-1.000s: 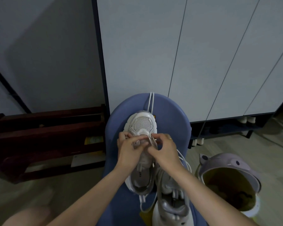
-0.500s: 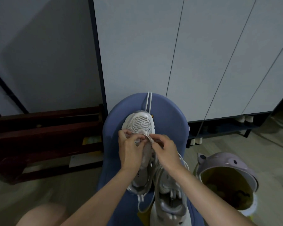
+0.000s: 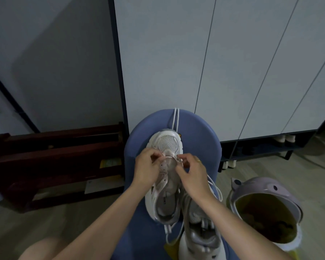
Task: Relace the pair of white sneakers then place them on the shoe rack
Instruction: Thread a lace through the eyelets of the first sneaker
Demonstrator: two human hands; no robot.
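Background: a row of tall pale grey flat-fronted cabinet doors (image 3: 233,62) runs across the far side, raised off a grey wood-grain floor (image 3: 308,166). Landmark: a rounded blue padded stool (image 3: 201,145), standing directly in front of the cabinet doors.

On the stool, a white mesh-toed chunky sneaker (image 3: 167,145) lies with its toe pointing toward the cabinet and its heel opening toward the camera. Two strands of thin white round shoelace (image 3: 175,119) run from the toe over the far edge of the stool.

The left hand (image 3: 147,168) rests on the left side of this sneaker at its lowest eyelets; its fingers are curled and pinch the lace end there. The right hand (image 3: 192,172), with a ring on one finger, has its fingers curled on the opposite side, the grip closed on the lace over the tongue.

A second white sneaker with a grey heel (image 3: 201,237) lies at the near right edge of the stool, touching the first sneaker's heel side; loose lace loops spill beside it.

Left of the stool stands a dark reddish-brown slatted wooden shoe rack (image 3: 54,151). Right of the stool sits a lilac plastic bin with animal-ear lid (image 3: 266,192), open.
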